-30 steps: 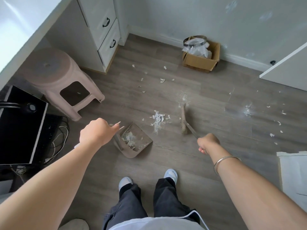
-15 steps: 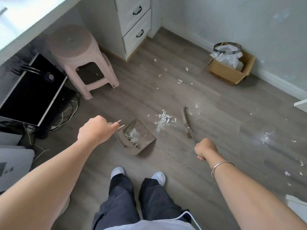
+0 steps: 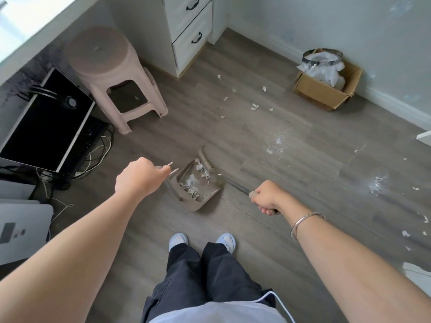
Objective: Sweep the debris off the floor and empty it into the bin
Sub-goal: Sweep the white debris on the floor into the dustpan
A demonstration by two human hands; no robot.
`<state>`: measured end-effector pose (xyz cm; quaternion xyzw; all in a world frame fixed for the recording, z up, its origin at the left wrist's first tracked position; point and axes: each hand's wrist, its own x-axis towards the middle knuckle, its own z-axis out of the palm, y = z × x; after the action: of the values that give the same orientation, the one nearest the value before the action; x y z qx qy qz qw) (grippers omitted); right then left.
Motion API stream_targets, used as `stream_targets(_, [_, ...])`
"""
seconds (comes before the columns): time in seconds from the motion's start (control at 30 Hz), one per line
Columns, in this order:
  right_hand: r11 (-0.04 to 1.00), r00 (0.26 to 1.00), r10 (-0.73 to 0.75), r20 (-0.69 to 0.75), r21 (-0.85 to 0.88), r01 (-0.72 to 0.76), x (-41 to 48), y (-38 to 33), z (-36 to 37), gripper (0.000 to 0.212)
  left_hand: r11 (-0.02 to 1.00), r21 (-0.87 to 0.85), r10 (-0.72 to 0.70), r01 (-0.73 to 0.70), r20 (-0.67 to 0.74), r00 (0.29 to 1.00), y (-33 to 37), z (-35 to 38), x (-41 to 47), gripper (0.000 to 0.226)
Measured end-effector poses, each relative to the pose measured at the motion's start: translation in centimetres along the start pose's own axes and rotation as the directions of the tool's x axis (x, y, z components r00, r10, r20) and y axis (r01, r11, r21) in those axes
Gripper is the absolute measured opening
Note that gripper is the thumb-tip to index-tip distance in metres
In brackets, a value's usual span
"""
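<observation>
Your left hand (image 3: 140,180) grips the dustpan (image 3: 198,203) handle; your right hand (image 3: 268,197) grips the broom (image 3: 205,157), bristles at the dustpan mouth between them.

No text, brand or number can be read anywhere. A white panel (image 3: 21,231), left of the stool (image 3: 109,66) and nearer the person, bears dark grey marks too blurred to read

Grey plank floor (image 3: 256,136). Pale wall (image 3: 303,17), white skirting (image 3: 396,108). White drawer unit (image 3: 189,31) beside pink stool (image 3: 107,66). Black monitor (image 3: 46,120) tilted, cables (image 3: 102,145) beside it. Light even.
</observation>
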<state>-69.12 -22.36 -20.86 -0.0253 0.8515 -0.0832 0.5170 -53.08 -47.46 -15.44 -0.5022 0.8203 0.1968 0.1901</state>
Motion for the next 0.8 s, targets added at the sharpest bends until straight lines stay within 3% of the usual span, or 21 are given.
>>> stream_targets(0.23, [0.998, 1.000, -0.022, 0.005, 0.055, 0.022, -2.9, -1.4, -3.6, 0.037, 0.999, -0.026, 0.029, -0.028, 0.039, 0.999, -0.4, 0.1, -0.7, 0.051])
stream_targets(0.4, [0.992, 0.988, -0.086, -0.131, -0.100, 0.073, -3.7, -2.5, -3.0, 0.029, 0.999, -0.019, 0.044, -0.044, 0.007, 0.999, -2.5, -0.7, -1.2, 0.048])
stream_targets(0.53, [0.981, 0.962, -0.082, -0.259, -0.190, 0.032, -3.6, -3.1, -1.9, 0.027, 0.999, 0.010, 0.052, -0.052, -0.025, 0.998, -4.7, -1.7, -1.2, 0.047])
stream_targets(0.7, [0.975, 0.944, -0.052, -0.327, -0.223, -0.024, -2.3, -3.0, 0.9, 0.018, 0.996, 0.064, 0.058, -0.057, -0.011, 0.998, -7.2, -1.7, -1.2, 0.046])
stream_targets(0.8, [0.973, 0.952, -0.040, -0.304, -0.227, -0.032, -1.8, -2.9, 3.1, 0.029, 0.997, 0.055, 0.044, -0.045, 0.009, 0.999, -8.2, -1.1, -1.0, 0.049])
